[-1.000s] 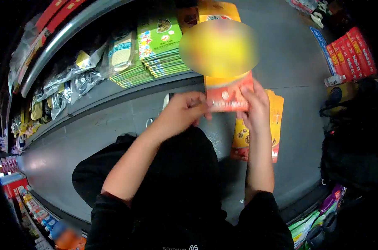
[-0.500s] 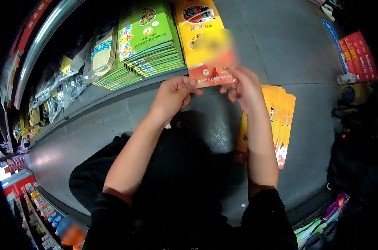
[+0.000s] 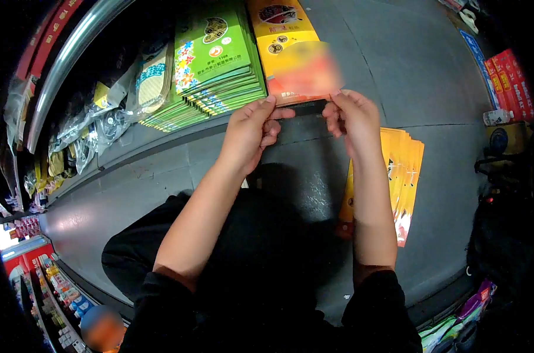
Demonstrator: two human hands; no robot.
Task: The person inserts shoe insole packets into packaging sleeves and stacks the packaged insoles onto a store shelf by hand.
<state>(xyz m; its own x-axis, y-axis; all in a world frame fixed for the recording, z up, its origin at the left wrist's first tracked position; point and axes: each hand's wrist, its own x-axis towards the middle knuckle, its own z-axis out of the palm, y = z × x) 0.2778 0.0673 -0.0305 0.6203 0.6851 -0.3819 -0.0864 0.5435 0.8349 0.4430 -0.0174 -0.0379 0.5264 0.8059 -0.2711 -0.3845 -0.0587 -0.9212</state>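
"What do the hands do, as you see it from your side?"

"On my screen, the left hand [image 3: 252,134] is nearly closed, its thumb and first finger pinching the near left corner of a yellow-and-red packet [image 3: 278,66]. The right hand [image 3: 356,117] pinches the near right corner in the same manner. On both, the other fingers are loosely bent."

"And where is this packet?"

"Just beyond the two hands, beside the green packets [image 3: 217,44], which are piled on the shelf [image 3: 161,136] ahead and left of the left hand. Its far end is cut off by the top of the view, and a blurred patch [image 3: 315,66] covers its right part, so I cannot read all the print. If it is one packet or several together, I cannot tell."

"Is anything else covered?"

"Yes, the yellow packets [image 3: 406,170] lie fanned on the floor [image 3: 431,88], nearer to me than the right hand, and the right forearm [image 3: 374,212] hides part of them. The red boxes [image 3: 508,85], well to the right of the right hand, are partly lost at the dark border."
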